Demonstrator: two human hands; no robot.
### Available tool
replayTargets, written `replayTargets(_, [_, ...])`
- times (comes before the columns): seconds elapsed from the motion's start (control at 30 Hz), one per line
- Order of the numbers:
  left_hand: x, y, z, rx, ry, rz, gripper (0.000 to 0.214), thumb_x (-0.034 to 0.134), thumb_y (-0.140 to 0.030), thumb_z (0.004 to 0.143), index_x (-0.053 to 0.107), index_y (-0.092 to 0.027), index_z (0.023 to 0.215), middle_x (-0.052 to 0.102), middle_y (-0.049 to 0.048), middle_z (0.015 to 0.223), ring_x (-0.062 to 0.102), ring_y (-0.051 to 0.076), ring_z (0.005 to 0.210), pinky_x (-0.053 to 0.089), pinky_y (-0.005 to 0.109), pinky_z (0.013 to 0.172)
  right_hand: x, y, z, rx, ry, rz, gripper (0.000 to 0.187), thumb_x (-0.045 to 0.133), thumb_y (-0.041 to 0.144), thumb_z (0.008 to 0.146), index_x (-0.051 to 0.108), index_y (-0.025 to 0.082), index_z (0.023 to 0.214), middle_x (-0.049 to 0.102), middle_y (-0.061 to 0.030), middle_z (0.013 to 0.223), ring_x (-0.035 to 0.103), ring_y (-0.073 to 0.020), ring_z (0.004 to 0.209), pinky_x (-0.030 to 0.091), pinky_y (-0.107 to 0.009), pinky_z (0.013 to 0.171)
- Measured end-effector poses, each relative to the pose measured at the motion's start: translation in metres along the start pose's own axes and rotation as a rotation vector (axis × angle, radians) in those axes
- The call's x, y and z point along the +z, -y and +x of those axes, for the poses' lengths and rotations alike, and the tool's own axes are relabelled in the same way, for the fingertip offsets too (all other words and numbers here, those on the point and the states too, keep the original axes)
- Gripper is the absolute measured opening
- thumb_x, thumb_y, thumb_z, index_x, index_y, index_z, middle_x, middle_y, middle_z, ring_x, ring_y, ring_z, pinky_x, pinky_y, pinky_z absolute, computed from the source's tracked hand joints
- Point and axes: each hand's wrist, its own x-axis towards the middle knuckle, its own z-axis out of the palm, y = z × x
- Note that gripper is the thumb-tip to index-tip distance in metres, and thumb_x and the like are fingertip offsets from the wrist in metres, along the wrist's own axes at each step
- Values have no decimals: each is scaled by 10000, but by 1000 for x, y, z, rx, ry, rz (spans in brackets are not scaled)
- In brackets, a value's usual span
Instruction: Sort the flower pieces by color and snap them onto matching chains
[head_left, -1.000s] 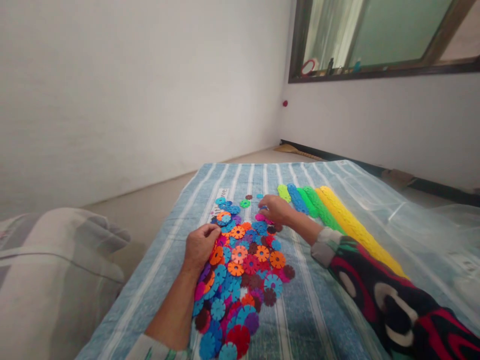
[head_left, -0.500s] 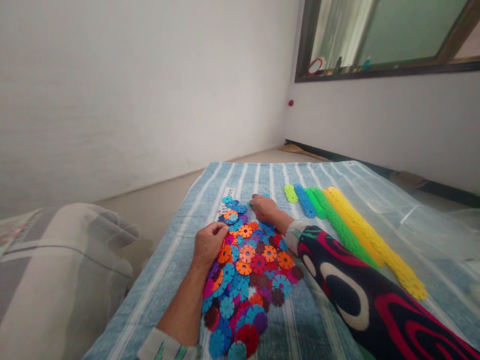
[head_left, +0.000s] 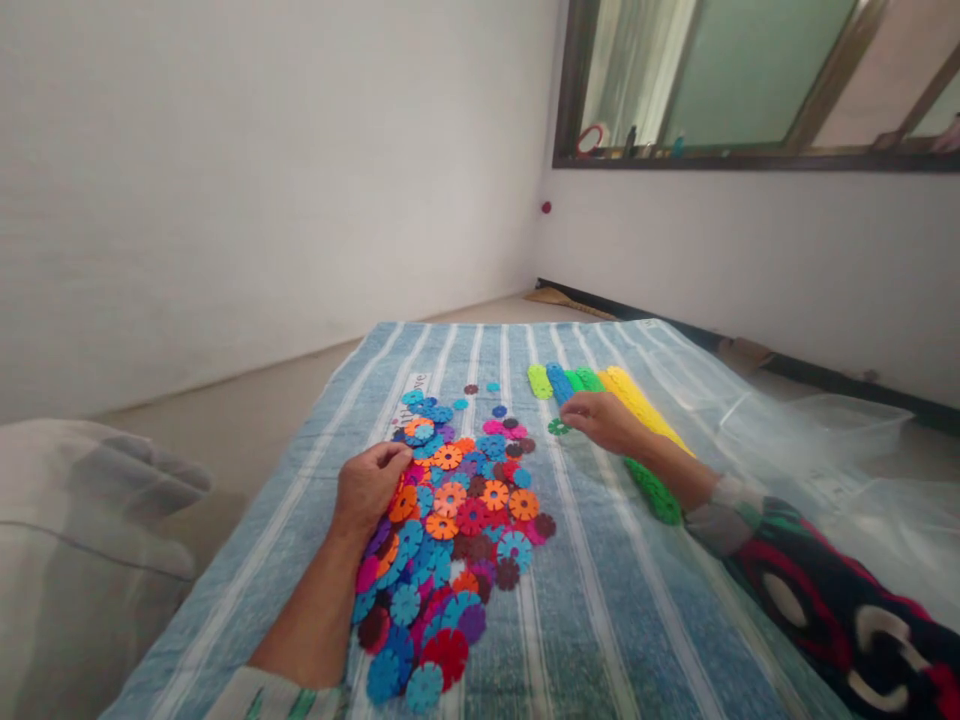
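Discs (head_left: 450,520) of coloured plastic, notched like snowflakes, lay heaped on a blue striped cloth (head_left: 600,600); the left hand (head_left: 367,485) rested curled on the heap's left edge, fingers bent, whether gripping a piece I cannot tell; a white label (head_left: 415,385) beyond the heap bore print too small to read; the right hand (head_left: 604,420) pinched a green disc (head_left: 557,427) at its fingertips, beside rows of joined discs (head_left: 630,400) in lime, blue, green and yellow.
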Motion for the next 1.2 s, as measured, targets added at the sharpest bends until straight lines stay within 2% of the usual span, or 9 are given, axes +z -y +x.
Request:
replayTargets(0.1, [-2,-4,3,-12,-10,23,260,559,-419,652,695,-206,715,724,-13,736,650,192,731,490,247,713,-34,-18,-47,46,52,37,155,552,170,813,705,175,794,696,-14,822,621,-146,770,445,-250,726])
replayTargets(0.2, [-3,-9,5,-62,-3,58,242,583,-400,636,698,-208,728,715,-44,725,649,179,755,479,230,726,-57,-28,-90,98,66,67,158,545,212,816,700,185,794,695,-19,838,625,-156,779,460,-267,731])
replayTargets(0.3, [-4,-13,6,-104,1,73,229,602,-375,624,701,-207,744,709,-75,719,645,162,772,467,221,750,-66,-34,-124,127,53,93,160,545,233,819,691,194,765,700,-37,890,634,-175,830,474,-299,780])
replayTargets(0.43, [-5,-15,7,-125,-16,106,206,626,-357,600,704,-217,729,709,-91,696,642,155,764,461,220,751,-62,-38,-149,115,30,103,157,559,194,801,682,202,704,698,-52,932,638,-198,911,475,-334,840])
replayTargets(0.6, [-7,-20,8,-104,-41,116,168,634,-350,574,697,-229,672,694,-100,625,639,162,729,461,215,688,-50,-42,-152,85,31,51,181,555,166,812,685,205,692,689,-56,948,636,-193,928,478,-327,846])
replayTargets(0.7, [-7,-20,8,-113,-44,120,173,629,-355,573,696,-227,668,693,-100,631,641,165,735,467,222,705,-47,-44,-149,78,16,17,174,566,165,809,689,205,693,687,-56,951,636,-192,927,482,-322,840])
replayTargets(0.9, [-3,-8,6,-83,-37,67,244,614,-393,586,702,-208,718,709,-62,693,643,174,739,484,249,739,-45,-38,-148,90,-102,4,159,541,214,839,684,195,772,690,-55,869,639,-195,848,481,-328,797])
replayTargets(1.03, [0,-2,1,-16,-34,14,284,561,-428,634,692,-190,718,719,-4,735,647,184,721,495,250,702,-21,-8,-135,84,-91,35,149,524,228,862,660,195,811,683,-40,834,630,-185,803,469,-314,766])
replayTargets(1.2, [-1,-3,-6,-1,-6,27,302,528,-429,662,685,-181,731,715,4,741,646,181,734,494,255,740,35,54,-96,-108,48,130,97,551,183,850,644,195,829,669,-41,860,610,-175,834,455,-283,759])
